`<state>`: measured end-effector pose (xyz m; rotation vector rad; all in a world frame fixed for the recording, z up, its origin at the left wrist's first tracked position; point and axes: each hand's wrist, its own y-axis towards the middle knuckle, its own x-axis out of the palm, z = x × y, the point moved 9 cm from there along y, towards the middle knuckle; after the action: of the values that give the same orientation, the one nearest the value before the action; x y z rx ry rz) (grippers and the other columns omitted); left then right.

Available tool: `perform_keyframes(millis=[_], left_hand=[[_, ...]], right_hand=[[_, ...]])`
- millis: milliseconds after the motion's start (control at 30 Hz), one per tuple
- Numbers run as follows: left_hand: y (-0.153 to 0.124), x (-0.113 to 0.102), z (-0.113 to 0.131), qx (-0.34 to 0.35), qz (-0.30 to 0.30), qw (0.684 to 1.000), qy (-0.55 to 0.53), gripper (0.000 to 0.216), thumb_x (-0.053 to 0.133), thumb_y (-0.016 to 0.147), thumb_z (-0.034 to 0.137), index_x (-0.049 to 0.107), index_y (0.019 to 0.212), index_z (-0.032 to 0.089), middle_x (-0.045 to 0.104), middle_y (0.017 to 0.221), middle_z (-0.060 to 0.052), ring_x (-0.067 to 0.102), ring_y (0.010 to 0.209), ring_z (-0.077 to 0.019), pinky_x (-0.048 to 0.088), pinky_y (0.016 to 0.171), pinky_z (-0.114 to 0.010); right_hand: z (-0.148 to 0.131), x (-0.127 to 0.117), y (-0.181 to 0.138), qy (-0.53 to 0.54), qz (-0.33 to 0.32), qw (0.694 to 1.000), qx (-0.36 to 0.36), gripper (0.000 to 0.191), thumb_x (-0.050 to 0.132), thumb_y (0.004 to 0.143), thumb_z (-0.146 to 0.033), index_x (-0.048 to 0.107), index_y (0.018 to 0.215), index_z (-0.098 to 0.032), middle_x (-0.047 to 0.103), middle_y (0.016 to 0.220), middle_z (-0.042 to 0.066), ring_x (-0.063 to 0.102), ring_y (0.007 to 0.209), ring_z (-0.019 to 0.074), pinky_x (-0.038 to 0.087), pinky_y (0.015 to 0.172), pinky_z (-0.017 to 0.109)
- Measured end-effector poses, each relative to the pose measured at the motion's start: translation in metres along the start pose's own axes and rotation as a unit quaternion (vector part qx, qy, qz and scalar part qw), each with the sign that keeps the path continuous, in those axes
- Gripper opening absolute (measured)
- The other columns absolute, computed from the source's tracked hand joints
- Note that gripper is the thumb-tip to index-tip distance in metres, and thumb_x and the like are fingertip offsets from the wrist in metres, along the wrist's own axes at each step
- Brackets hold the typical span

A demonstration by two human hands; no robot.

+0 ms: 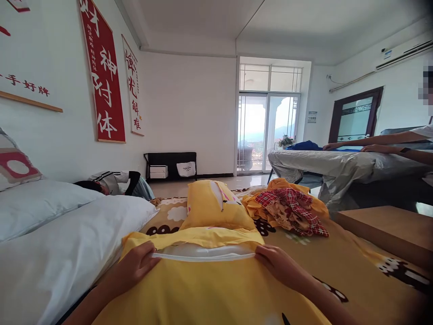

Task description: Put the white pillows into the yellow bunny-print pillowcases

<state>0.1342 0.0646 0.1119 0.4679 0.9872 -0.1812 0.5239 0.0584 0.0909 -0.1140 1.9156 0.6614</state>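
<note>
A yellow pillowcase (203, 289) lies in front of me, its opening edged with a white strip. White filling, seemingly a pillow (203, 249), shows through the gap. At the left end of the opening, my left hand (140, 262) pinches the edge. My right hand (270, 262) grips the opposite end, so the white strip runs almost straight between them. Just beyond sits a plump yellow pillow (216, 207) with a printed cartoon face.
White pillows (84, 239) lie at my left. Rumpled yellow and red plaid cloth (291, 207) rests on the patterned blanket (270, 289). A cardboard box (389, 221) stands at right. Another person's hands (375, 148) touch a plastic-covered table (304, 160); someone else (115, 180) is low behind the pillows.
</note>
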Motion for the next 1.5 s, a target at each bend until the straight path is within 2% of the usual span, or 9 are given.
perform_keyframes(millis=[167,267,367,567,767,900,1167,1433,1500], left_hand=[[0.016,0.014,-0.022,0.008,0.138,0.990,-0.026,0.036,0.037,0.089,0.052,0.049,0.076,0.021,0.059,0.096,-0.006,0.055,0.091,-0.0216,0.046,0.081,-0.034],[0.019,0.054,-0.038,0.001,0.096,0.995,0.018,0.035,0.036,0.089,0.047,0.055,0.077,0.020,0.058,0.116,-0.011,0.054,0.105,-0.0267,0.042,0.093,-0.044],[0.015,0.066,-0.049,-0.033,0.050,0.998,0.019,0.038,0.032,0.090,0.046,0.053,0.071,0.021,0.063,0.092,-0.008,0.059,0.089,-0.0247,0.044,0.087,-0.043],[0.016,0.038,-0.043,-0.039,0.078,0.996,-0.001,0.039,0.032,0.090,0.052,0.043,0.067,0.022,0.059,0.074,-0.003,0.057,0.072,-0.0214,0.044,0.070,-0.033],[0.035,0.034,-0.045,-0.022,0.105,0.992,-0.058,0.042,0.030,0.090,0.057,0.040,0.069,0.022,0.056,0.069,0.001,0.055,0.068,-0.0180,0.042,0.065,-0.028],[0.030,0.004,-0.032,0.010,0.125,0.992,0.003,0.040,0.030,0.091,0.055,0.039,0.070,0.023,0.055,0.065,0.002,0.054,0.062,-0.0166,0.040,0.060,-0.027],[-0.005,0.014,-0.026,0.000,0.004,0.986,0.167,0.036,0.037,0.089,0.054,0.050,0.074,0.023,0.066,0.074,-0.003,0.063,0.070,-0.0209,0.038,0.058,-0.027],[0.016,-0.090,0.030,0.063,0.093,0.979,0.169,0.042,0.048,0.077,0.064,0.046,0.063,0.025,0.056,0.060,0.001,0.053,0.054,-0.0171,0.035,0.051,-0.026],[0.012,-0.097,0.029,0.039,0.108,0.983,0.141,0.043,0.047,0.077,0.064,0.044,0.060,0.024,0.054,0.058,0.002,0.050,0.053,-0.0159,0.035,0.051,-0.025]], right_hand=[[0.007,0.006,0.006,-0.029,0.162,0.986,-0.007,0.034,0.031,0.098,-0.037,0.056,0.081,-0.022,0.064,0.084,0.007,0.058,0.078,0.0201,0.047,0.071,0.032],[0.017,0.057,0.002,-0.115,0.146,0.982,-0.022,0.030,0.036,0.097,-0.031,0.060,0.083,-0.022,0.066,0.095,0.009,0.060,0.090,0.0232,0.046,0.080,0.037],[0.030,0.090,-0.002,-0.139,0.093,0.985,-0.036,0.029,0.038,0.097,-0.029,0.062,0.082,-0.023,0.068,0.091,0.005,0.063,0.085,0.0201,0.045,0.078,0.034],[0.030,0.055,-0.007,-0.143,0.110,0.983,-0.040,0.035,0.034,0.098,-0.034,0.058,0.077,-0.021,0.067,0.079,0.005,0.061,0.074,0.0188,0.045,0.074,0.034],[0.028,0.010,-0.005,-0.119,0.173,0.977,-0.040,0.035,0.038,0.096,-0.043,0.059,0.114,-0.021,0.070,0.099,0.009,0.063,0.089,0.0227,0.047,0.080,0.038],[0.024,-0.017,0.000,-0.125,0.199,0.971,-0.041,0.035,0.034,0.098,-0.041,0.065,0.109,-0.026,0.071,0.090,0.005,0.064,0.085,0.0206,0.045,0.077,0.035],[-0.017,0.036,-0.009,-0.240,0.205,0.938,-0.139,0.041,0.038,0.098,-0.032,0.057,0.063,-0.024,0.061,0.055,-0.001,0.056,0.056,0.0173,0.039,0.070,0.035],[-0.028,-0.095,0.010,-0.279,0.203,0.930,-0.125,0.044,0.041,0.094,-0.049,0.057,0.062,-0.024,0.058,0.058,0.003,0.049,0.062,0.0169,0.033,0.071,0.036],[-0.029,-0.109,0.008,-0.267,0.211,0.933,-0.120,0.046,0.043,0.093,-0.052,0.057,0.060,-0.024,0.057,0.057,0.004,0.048,0.062,0.0166,0.032,0.071,0.036]])
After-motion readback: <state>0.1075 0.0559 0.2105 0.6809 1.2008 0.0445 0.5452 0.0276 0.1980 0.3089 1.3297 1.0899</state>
